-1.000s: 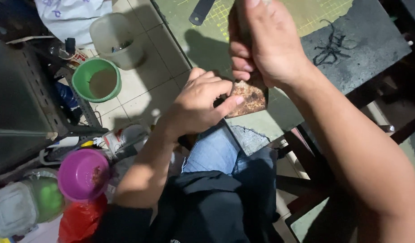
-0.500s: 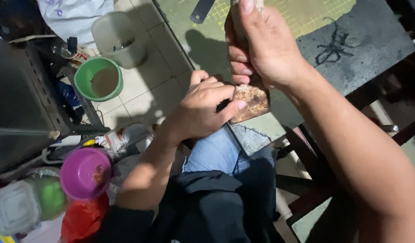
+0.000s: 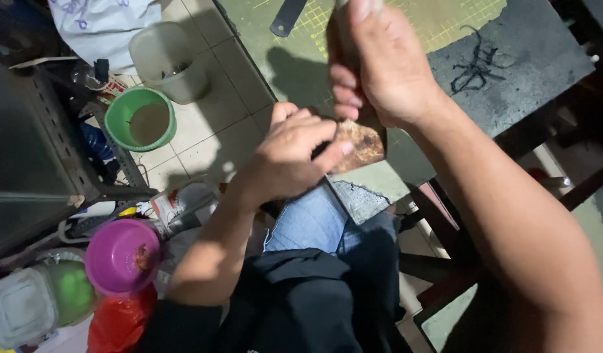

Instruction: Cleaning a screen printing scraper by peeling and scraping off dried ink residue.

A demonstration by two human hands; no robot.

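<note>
My left hand (image 3: 293, 153) grips a brown, mottled flat piece (image 3: 361, 144) at the near edge of the green cutting mat (image 3: 301, 52), thumb pressed on its face. My right hand (image 3: 380, 65) is closed in a fist just above it, around something upright whose tip pokes out at the top; the object itself is hidden by the fingers. Both hands touch over the brown piece, above my knee in blue jeans (image 3: 314, 222).
A dark tool (image 3: 287, 16) and black scraps (image 3: 474, 65) lie on the table. On the tiled floor at left stand a green bucket (image 3: 141, 119), a clear tub (image 3: 167, 62), a purple bowl (image 3: 121, 256), a dark rack (image 3: 27, 150) and a lidded container (image 3: 20, 307).
Both hands stay locked on the brown piece; my right fist has shifted slightly upward and the left fingers have tightened over the piece. The view has drifted a little.
</note>
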